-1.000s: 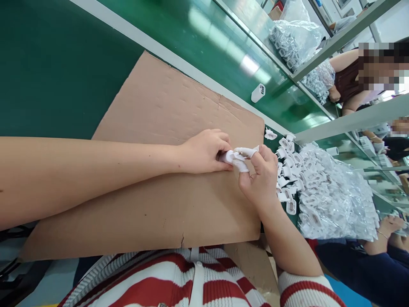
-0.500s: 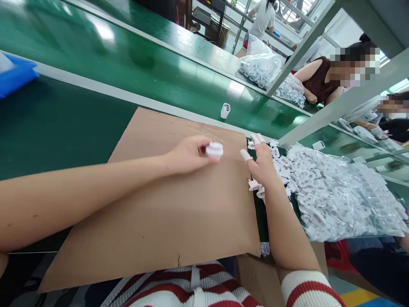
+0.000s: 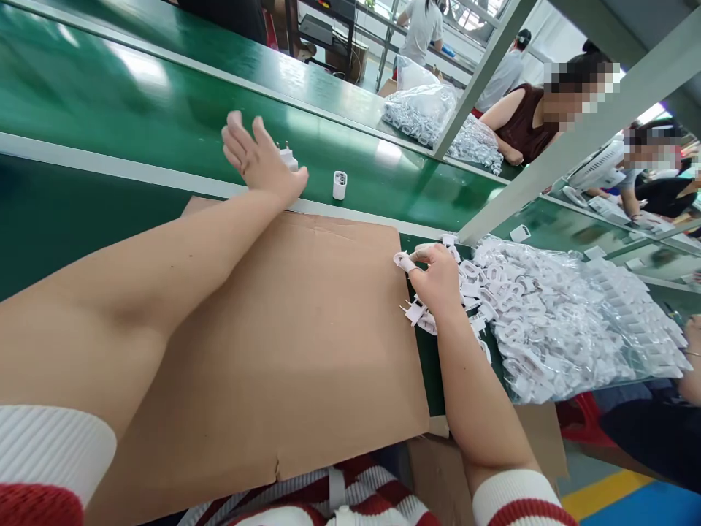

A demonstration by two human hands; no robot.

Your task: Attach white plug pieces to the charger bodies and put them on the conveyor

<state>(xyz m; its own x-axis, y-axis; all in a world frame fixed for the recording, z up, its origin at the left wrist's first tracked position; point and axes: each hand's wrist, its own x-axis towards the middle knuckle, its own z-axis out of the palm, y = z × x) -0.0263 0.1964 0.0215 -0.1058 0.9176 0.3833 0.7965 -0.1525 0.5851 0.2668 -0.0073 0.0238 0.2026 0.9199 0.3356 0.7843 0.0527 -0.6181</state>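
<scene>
Head view, one entry: I am watching from a distance as the left hand [image 3: 263,157] is hovering over the far green belt [image 3: 211,131], fingers spread wide, gripping nothing that I am seeing; a white plug [image 3: 288,158] is standing just behind it, partly hidden, and I am not able to tell whether the thumb is touching it. Item, right: the right hand [image 3: 439,281] is pinching a small white cover [image 3: 399,258] between thumb and fingertips, probably for a precise hold, over the right edge of the cardboard [image 3: 307,329]. Item: loose white parts [image 3: 471,281] are lying beside that hand, presumably for short reaching, with a bag of white parts [image 3: 558,321] bulging farther right. Item, far: a white housing [image 3: 339,185] is standing upright on the belt, right of the left hand. Edges: the pale rail [image 3: 361,215] is bordering the cardboard's far side, and the grey post [image 3: 504,193] is slanting up behind the parts, limiting reach there. Room: the cardboard's broad middle is offering space between the forearms.
</scene>
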